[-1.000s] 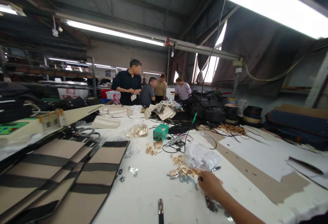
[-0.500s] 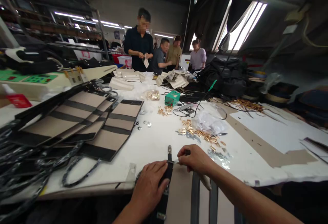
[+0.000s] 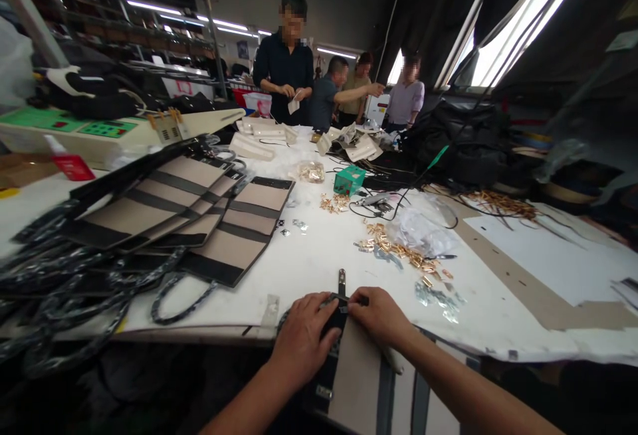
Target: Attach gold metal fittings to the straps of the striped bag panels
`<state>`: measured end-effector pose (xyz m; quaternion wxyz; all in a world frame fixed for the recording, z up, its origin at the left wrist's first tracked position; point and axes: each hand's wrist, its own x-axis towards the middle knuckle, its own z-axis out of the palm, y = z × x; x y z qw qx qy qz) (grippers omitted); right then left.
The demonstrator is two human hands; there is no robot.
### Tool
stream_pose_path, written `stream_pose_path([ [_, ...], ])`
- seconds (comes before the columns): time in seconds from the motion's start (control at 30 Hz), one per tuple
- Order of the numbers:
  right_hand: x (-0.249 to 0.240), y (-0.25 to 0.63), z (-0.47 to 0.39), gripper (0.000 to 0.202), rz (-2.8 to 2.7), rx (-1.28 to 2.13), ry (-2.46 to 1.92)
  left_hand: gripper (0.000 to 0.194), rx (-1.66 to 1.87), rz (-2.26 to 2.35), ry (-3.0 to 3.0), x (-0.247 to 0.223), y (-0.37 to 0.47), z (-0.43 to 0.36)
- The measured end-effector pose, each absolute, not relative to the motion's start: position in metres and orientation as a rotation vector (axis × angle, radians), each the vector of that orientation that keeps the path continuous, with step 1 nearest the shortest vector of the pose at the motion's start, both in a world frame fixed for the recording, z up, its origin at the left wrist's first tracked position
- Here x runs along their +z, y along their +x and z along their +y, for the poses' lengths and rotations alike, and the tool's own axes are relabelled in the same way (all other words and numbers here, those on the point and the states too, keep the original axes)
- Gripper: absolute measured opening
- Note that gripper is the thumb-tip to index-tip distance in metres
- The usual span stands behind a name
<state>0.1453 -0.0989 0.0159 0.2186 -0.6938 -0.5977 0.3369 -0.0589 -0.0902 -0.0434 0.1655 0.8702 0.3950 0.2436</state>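
Black strap [image 3: 341, 287] — gold clips [image 3: 393, 249] just beyond

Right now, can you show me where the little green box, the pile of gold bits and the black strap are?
green box [image 3: 349, 180], head view, on its front side.
gold bits [image 3: 393, 249], head view, middle of the pile.
black strap [image 3: 341, 285], head view, upper end above the hands.

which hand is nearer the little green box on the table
Right. The right hand lies at the near table edge, below the green box; the left hand sits lower and further left, so slightly farther away.
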Motion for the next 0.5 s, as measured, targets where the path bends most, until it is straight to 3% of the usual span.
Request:
stream_pose_path([
  [0.2,0.011,0.141,-0.101,0.021,-1.356,1.233,-1.873,0.050,0.692,1.131,2.444,-0.039,-0.059,-0.090],
  [0.5,0.010,0.127,-0.104,0.018,-1.663,0.750,-2.034,0.061,0.849,1.105,2.592,-0.065,-0.065,-0.082],
])
